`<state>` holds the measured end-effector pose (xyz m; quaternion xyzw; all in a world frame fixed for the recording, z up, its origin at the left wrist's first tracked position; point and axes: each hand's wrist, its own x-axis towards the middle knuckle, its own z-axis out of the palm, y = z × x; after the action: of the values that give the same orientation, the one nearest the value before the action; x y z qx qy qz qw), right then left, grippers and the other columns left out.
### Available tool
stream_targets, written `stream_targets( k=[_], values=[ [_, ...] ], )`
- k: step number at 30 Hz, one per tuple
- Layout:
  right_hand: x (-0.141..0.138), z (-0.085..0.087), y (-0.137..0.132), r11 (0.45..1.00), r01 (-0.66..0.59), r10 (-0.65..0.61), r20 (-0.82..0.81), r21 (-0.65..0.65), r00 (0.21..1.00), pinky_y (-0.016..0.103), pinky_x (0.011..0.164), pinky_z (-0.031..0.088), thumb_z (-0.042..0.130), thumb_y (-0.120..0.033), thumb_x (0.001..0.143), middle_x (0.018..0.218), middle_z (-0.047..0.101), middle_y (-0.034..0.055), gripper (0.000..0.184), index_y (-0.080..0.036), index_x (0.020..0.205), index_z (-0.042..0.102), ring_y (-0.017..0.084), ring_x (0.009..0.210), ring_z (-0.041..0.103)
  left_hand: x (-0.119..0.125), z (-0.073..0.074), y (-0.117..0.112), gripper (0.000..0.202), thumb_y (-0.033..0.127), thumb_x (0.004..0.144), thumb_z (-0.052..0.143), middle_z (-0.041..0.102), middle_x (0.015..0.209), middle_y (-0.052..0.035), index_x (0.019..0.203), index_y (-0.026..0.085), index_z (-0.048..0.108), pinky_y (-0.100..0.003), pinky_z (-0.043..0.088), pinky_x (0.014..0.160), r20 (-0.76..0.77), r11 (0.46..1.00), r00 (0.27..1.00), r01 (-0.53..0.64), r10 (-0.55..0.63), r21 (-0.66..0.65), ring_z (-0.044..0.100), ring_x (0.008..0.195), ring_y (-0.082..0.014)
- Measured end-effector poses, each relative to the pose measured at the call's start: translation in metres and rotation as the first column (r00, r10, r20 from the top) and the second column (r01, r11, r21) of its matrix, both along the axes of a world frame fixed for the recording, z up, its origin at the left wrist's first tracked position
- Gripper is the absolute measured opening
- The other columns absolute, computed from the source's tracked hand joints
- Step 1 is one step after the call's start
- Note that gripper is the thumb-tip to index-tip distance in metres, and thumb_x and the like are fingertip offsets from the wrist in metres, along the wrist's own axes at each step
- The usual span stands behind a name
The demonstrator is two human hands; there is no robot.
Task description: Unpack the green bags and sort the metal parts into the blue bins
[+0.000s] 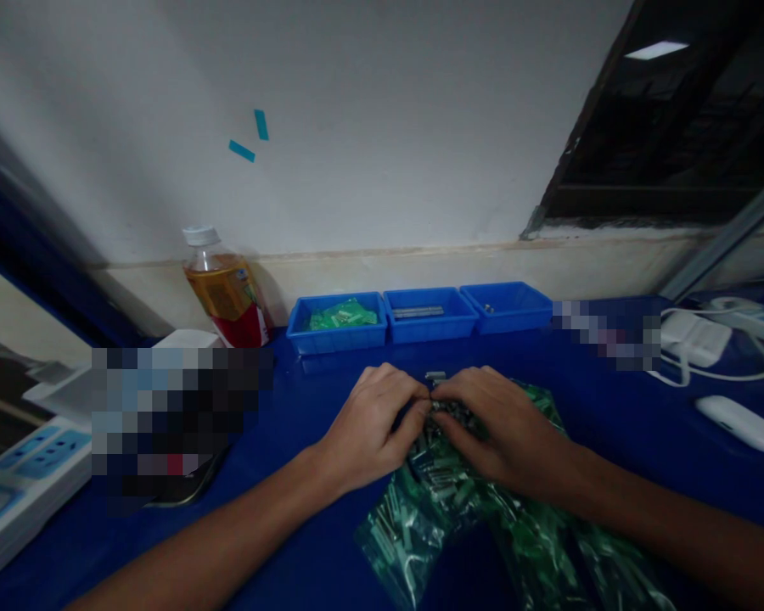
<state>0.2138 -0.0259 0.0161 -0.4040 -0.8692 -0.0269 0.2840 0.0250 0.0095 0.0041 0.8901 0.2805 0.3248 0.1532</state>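
My left hand [382,416] and my right hand [497,424] meet at the fingertips over the blue table. Thumb and index finger of each are pinched together; whatever small piece sits between them is too hidden to name. Below and around the fingers lie clear green plastic bags [407,526] holding many thin metal pieces. Loose small dark metal parts [462,413] show beneath my right fingers. Just beyond the fingertips rests a small silvery metal piece [435,375]. My right wrist passes above the bags.
Along the wall stand three blue bins: one with a green bag [344,314], one with metal strips [418,311], one with a few tiny parts [489,308]. Left are a drink bottle [226,288], a phone [191,485] and a power strip [38,484]; right, a white case [742,423] and cables.
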Motion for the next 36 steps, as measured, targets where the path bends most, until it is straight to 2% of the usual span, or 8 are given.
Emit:
stream_targets(
  k=[8, 13, 18, 24, 28, 31, 33, 36],
  values=[
    [0.033, 0.031, 0.035, 0.976, 0.18, -0.186, 0.037, 0.125, 0.982, 0.032, 0.069, 0.038, 0.05, -0.028, 0.085, 0.076, 0.063, 0.0047, 0.015, -0.017, 0.082, 0.059, 0.018, 0.073, 0.056, 0.0, -0.002, 0.006, 0.018, 0.016, 0.091, 0.043, 0.064, 0.091, -0.0012, 0.097, 0.021, 0.059, -0.035, 0.035, 0.078, -0.041, 0.994, 0.998, -0.05, 0.046, -0.101, 0.054, 0.088, -0.0191],
    [0.092, 0.05, 0.115, 0.81, 0.577, -0.536, 0.271, -0.102, 0.8, 0.03, 0.069, 0.04, 0.051, -0.032, 0.082, 0.089, 0.069, 0.0104, 0.024, -0.015, 0.088, 0.067, 0.022, 0.081, 0.06, 0.003, -0.004, 0.009, 0.014, 0.02, 0.085, 0.055, 0.066, 0.095, -0.0009, 0.094, 0.023, 0.064, -0.039, 0.033, 0.083, -0.108, 0.991, 0.994, -0.012, -0.002, -0.134, 0.055, 0.093, -0.0208],
    [0.118, 0.037, 0.164, 0.707, 0.664, -0.553, 0.394, -0.244, 0.734, 0.027, 0.059, 0.039, 0.058, -0.027, 0.076, 0.076, 0.07, 0.0125, 0.021, -0.012, 0.078, 0.072, 0.021, 0.068, 0.061, 0.008, -0.005, 0.008, 0.009, 0.03, 0.081, 0.061, 0.067, 0.087, 0.0008, 0.084, 0.022, 0.066, -0.039, 0.031, 0.082, -0.135, 0.983, 0.988, -0.09, 0.069, -0.162, 0.056, 0.089, -0.021],
    [0.116, 0.036, 0.18, 0.663, 0.682, -0.551, 0.416, -0.308, 0.723, 0.026, 0.056, 0.038, 0.061, -0.03, 0.074, 0.068, 0.069, 0.0118, 0.023, -0.01, 0.072, 0.073, 0.018, 0.061, 0.061, 0.009, -0.006, 0.011, 0.007, 0.019, 0.078, 0.058, 0.067, 0.08, 0.0003, 0.074, 0.019, 0.064, -0.036, 0.036, 0.079, -0.099, 0.964, 0.986, -0.155, 0.136, -0.216, 0.057, 0.083, -0.0201],
    [0.103, 0.046, 0.157, 0.696, 0.688, -0.61, 0.335, -0.206, 0.718, 0.029, 0.064, 0.04, 0.049, -0.034, 0.084, 0.085, 0.069, 0.0164, 0.034, -0.008, 0.086, 0.071, 0.024, 0.077, 0.063, 0.005, -0.008, 0.016, 0.01, 0.016, 0.081, 0.053, 0.067, 0.079, -0.0008, 0.076, 0.017, 0.061, -0.03, 0.042, 0.072, 0.1, 0.938, 0.985, -0.097, 0.137, -0.333, 0.058, 0.077, -0.0164],
    [0.072, 0.042, 0.109, 0.792, 0.596, -0.563, 0.222, -0.129, 0.796, 0.028, 0.071, 0.041, 0.041, -0.037, 0.089, 0.094, 0.068, 0.0093, 0.034, -0.016, 0.101, 0.066, 0.02, 0.083, 0.061, 0.003, -0.012, 0.021, 0.009, 0.02, 0.082, 0.053, 0.065, 0.078, -0.0011, 0.083, 0.015, 0.06, -0.026, 0.044, 0.066, 0.279, 0.89, 0.945, -0.025, 0.17, -0.456, 0.058, 0.072, -0.0144],
    [0.044, 0.032, 0.071, 0.936, 0.348, -0.342, 0.09, -0.059, 0.935, 0.03, 0.072, 0.042, 0.048, -0.037, 0.086, 0.087, 0.067, 0.0074, 0.029, -0.016, 0.099, 0.063, 0.019, 0.079, 0.059, 0.003, -0.011, 0.022, 0.013, 0.022, 0.082, 0.054, 0.065, 0.08, -0.0017, 0.09, 0.015, 0.062, -0.026, 0.045, 0.066, 0.356, 0.852, 0.911, 0.011, 0.207, -0.524, 0.059, 0.071, -0.0141],
    [0.007, 0.015, 0.027, 0.988, 0.129, -0.138, 0.131, 0.079, 0.982, 0.034, 0.07, 0.039, 0.052, -0.035, 0.085, 0.086, 0.064, 0.0079, 0.027, -0.015, 0.101, 0.06, 0.021, 0.079, 0.056, 0.005, -0.007, 0.02, 0.017, 0.026, 0.083, 0.055, 0.068, 0.087, -0.0035, 0.091, 0.015, 0.065, -0.029, 0.047, 0.074, 0.423, 0.809, 0.869, 0.048, 0.255, -0.585, 0.061, 0.079, -0.0162]
  ],
)
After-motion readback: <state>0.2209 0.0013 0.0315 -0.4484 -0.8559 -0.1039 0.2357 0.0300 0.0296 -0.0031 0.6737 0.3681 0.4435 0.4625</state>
